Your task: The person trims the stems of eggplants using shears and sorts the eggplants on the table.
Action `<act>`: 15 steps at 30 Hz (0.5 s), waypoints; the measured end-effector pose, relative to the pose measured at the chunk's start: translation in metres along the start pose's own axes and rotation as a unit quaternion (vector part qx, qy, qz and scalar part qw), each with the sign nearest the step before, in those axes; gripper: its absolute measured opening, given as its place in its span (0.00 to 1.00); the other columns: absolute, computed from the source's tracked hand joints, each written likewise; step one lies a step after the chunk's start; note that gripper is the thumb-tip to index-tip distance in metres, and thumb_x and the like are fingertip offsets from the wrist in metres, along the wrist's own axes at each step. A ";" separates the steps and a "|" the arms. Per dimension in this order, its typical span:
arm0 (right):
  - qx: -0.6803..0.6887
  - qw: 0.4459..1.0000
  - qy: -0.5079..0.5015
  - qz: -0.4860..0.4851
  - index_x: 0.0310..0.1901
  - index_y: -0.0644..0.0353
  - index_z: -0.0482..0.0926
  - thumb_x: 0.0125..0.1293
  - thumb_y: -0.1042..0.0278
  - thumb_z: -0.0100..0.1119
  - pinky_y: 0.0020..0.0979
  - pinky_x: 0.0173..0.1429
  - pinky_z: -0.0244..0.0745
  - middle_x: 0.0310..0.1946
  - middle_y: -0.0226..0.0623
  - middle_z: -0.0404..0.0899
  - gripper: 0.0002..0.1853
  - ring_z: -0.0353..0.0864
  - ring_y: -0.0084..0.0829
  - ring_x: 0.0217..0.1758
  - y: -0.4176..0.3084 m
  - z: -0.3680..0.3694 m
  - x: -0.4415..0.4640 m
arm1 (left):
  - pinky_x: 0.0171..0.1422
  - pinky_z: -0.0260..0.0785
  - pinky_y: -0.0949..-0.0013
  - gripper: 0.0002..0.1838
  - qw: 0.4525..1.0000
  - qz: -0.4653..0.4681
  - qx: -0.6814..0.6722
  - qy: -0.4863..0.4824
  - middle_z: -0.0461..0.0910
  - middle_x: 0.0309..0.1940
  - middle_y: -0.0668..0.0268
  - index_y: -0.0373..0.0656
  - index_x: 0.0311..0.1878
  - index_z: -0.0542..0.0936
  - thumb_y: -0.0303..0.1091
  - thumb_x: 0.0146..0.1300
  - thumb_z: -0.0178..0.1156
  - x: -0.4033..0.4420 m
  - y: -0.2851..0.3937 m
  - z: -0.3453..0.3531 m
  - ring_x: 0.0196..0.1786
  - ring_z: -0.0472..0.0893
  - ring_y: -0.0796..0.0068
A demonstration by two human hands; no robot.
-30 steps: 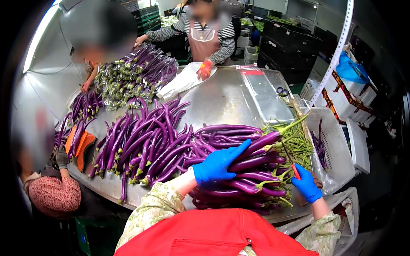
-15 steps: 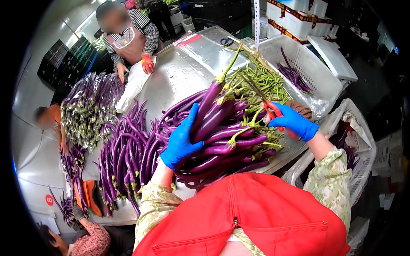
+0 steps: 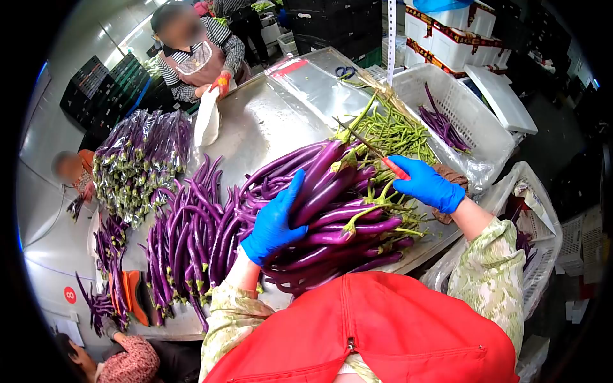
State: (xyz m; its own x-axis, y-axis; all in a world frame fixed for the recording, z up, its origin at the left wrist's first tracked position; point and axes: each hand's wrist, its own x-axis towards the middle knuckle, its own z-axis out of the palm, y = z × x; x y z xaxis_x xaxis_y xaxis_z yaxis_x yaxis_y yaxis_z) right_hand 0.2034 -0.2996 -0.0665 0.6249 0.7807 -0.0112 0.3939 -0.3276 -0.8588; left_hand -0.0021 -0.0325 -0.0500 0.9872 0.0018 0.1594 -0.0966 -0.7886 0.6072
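Note:
My left hand, in a blue glove, is wrapped round a long purple eggplant on top of a heap. More eggplants lie beneath and beside it. Red-handled scissors are gripped in my gloved right hand. Their dark blades reach up and left to the green stem of the held eggplant. Whether the blades touch the stem I cannot tell. Cut green stems lie piled just beyond the blades.
Eggplant rows and bagged eggplants cover the steel table's left side. A white crate with eggplants stands right, above a lined basket. Dark scissors lie at the back. An aproned person stands across; other people are at left.
My right hand has shifted slightly left, and the scissor blades have closed together at the stem. The person across has lifted the white sheet. My left hand keeps its hold.

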 end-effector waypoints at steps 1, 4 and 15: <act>-0.001 1.000 0.005 0.003 0.58 0.65 0.69 0.53 0.65 0.58 0.31 0.50 0.72 0.42 0.44 0.78 0.29 0.77 0.31 0.42 0.004 0.000 0.000 | 0.66 0.64 0.62 0.55 1.000 0.006 -0.014 0.011 0.64 0.65 0.49 0.48 0.74 0.49 0.28 0.41 0.67 0.001 -0.003 0.001 0.64 0.69 0.52; 0.092 0.993 0.069 -0.033 0.58 0.64 0.71 0.55 0.71 0.57 0.24 0.43 0.69 0.35 0.28 0.75 0.26 0.71 0.20 0.36 0.003 -0.003 -0.006 | 0.70 0.57 0.65 0.56 0.993 -0.022 -0.115 0.018 0.62 0.67 0.52 0.46 0.74 0.47 0.26 0.41 0.67 0.000 -0.007 -0.007 0.68 0.66 0.59; 0.150 0.987 -0.020 -0.061 0.67 0.66 0.61 0.56 0.75 0.61 0.25 0.52 0.70 0.48 0.32 0.75 0.35 0.73 0.20 0.46 -0.031 0.002 -0.015 | 0.59 0.72 0.59 0.64 0.868 -0.026 -0.488 0.082 0.66 0.62 0.59 0.45 0.74 0.47 0.36 0.33 0.76 -0.004 0.001 -0.070 0.55 0.75 0.62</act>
State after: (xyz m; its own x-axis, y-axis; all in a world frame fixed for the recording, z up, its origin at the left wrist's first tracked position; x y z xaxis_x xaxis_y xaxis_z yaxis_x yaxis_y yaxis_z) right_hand 0.1811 -0.3000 -0.0410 0.5564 0.8264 0.0861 0.2436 -0.0632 -0.9678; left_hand -0.0154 0.0094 0.0041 0.9700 0.1721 0.1716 -0.1924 0.1126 0.9748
